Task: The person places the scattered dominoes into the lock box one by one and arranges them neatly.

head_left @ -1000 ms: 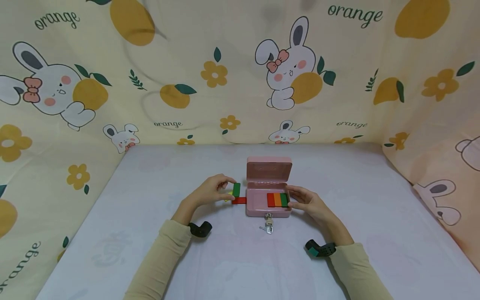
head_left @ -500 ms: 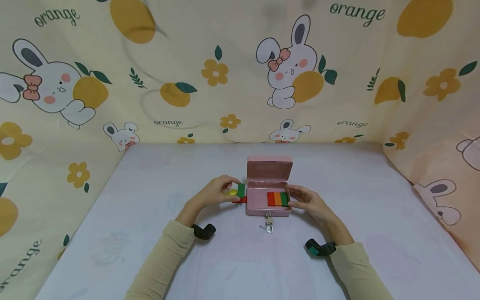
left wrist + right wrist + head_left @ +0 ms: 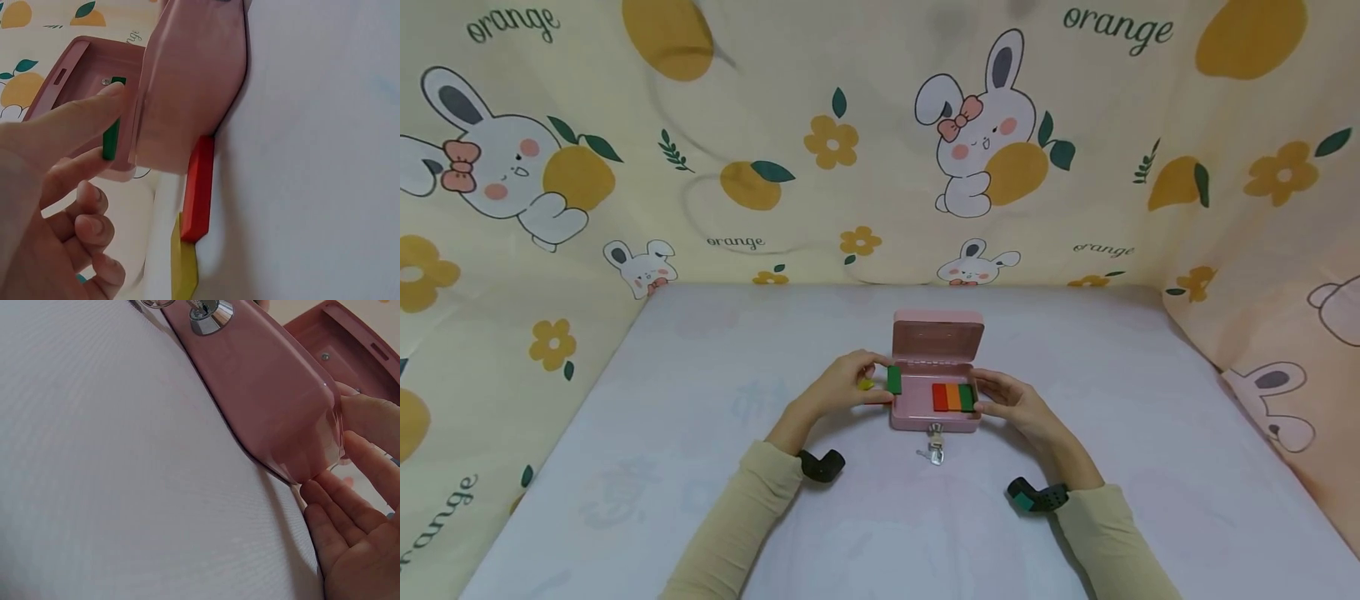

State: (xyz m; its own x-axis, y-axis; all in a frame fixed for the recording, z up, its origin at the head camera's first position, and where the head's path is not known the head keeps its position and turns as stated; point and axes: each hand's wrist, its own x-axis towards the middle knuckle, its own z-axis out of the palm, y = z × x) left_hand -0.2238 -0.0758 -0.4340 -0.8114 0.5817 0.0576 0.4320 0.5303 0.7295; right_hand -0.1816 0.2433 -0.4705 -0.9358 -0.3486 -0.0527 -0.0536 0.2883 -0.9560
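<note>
My left hand [image 3: 846, 385] pinches a green block [image 3: 894, 380] between thumb and fingertip at the left rim of an open pink cash box [image 3: 917, 412]. In the left wrist view the green block [image 3: 111, 139] is seen edge-on, above the box's side wall. Inside the box, a red block [image 3: 939, 397], an orange block [image 3: 953, 397] and another green block [image 3: 966, 397] lie side by side at the right. My right hand [image 3: 1021, 407] grips the box's right wall, thumb over the rim and fingers along the outside.
Left of the box, a red block [image 3: 200, 187] touches its wall, with a yellow block [image 3: 184, 262] beside it. Keys [image 3: 936, 455] hang from the front lock. The box's lid [image 3: 937, 337] stands raised behind, and a patterned cloth [image 3: 880, 167] backs the white table [image 3: 880, 525].
My left hand has moved right with the green block, from above the loose red block to the box's left rim. My right hand stays at the box's right wall.
</note>
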